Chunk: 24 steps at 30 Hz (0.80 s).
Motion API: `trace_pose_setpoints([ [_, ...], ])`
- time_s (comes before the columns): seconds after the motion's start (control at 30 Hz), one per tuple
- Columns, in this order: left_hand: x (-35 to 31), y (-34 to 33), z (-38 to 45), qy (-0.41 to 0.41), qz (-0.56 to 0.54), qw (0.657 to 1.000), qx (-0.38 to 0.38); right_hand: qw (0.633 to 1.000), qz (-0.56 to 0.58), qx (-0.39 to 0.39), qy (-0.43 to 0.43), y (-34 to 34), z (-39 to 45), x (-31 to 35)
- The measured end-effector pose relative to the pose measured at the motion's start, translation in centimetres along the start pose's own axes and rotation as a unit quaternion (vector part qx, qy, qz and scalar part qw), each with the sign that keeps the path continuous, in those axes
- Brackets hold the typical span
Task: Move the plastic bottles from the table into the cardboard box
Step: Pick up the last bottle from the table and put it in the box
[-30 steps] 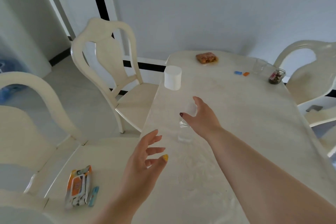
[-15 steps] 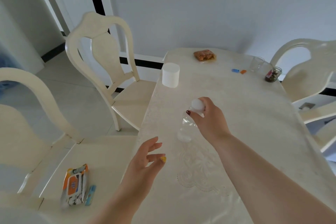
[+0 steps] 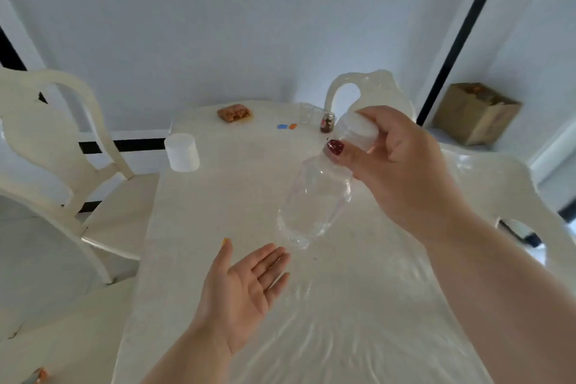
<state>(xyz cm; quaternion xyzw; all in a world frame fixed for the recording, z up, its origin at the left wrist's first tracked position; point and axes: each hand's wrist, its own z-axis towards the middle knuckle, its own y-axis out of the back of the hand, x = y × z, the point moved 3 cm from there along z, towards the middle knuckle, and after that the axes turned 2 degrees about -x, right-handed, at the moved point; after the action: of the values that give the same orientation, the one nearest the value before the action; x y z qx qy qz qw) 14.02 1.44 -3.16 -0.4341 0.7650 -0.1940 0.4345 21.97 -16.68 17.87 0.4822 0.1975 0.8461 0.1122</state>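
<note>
over pale table (image 3: 199, 227), right hand (image 3: 402, 171) grips unlabelled clear bottle (image 3: 314, 206) by its cap; left hand (image 3: 246, 290) open.

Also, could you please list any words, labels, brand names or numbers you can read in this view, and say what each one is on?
No text can be read in this view.
Clear plastic bottle in the right hand: no label visible.
Cardboard box: any marks too blurred to read.
Small jar: contents or label too small to read.
White cylinder: plain.
</note>
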Motion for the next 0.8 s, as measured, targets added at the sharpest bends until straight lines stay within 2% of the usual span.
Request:
trace_pose_setpoints([
  [0.17,7.6,-7.0,-1.7,0.053,0.02,0.995,0.085,0.997,-0.029,-0.064,-0.032,10.9,-5.5,-0.8],
  [0.37,21.5,-15.9,-5.1,0.121,0.069,0.976,0.167,0.987,-0.046,-0.138,-0.064,25.9,-14.6,-3.7],
  [0.6,42.4,-26.0,-11.3,0.205,0.122,0.945,0.225,0.969,-0.103,-0.196,-0.108,45.2,-26.1,-8.0],
  [0.8,54.0,-34.2,-13.6,0.246,0.147,0.923,0.255,0.948,-0.165,-0.238,-0.131,58.2,-31.0,-10.6],
])
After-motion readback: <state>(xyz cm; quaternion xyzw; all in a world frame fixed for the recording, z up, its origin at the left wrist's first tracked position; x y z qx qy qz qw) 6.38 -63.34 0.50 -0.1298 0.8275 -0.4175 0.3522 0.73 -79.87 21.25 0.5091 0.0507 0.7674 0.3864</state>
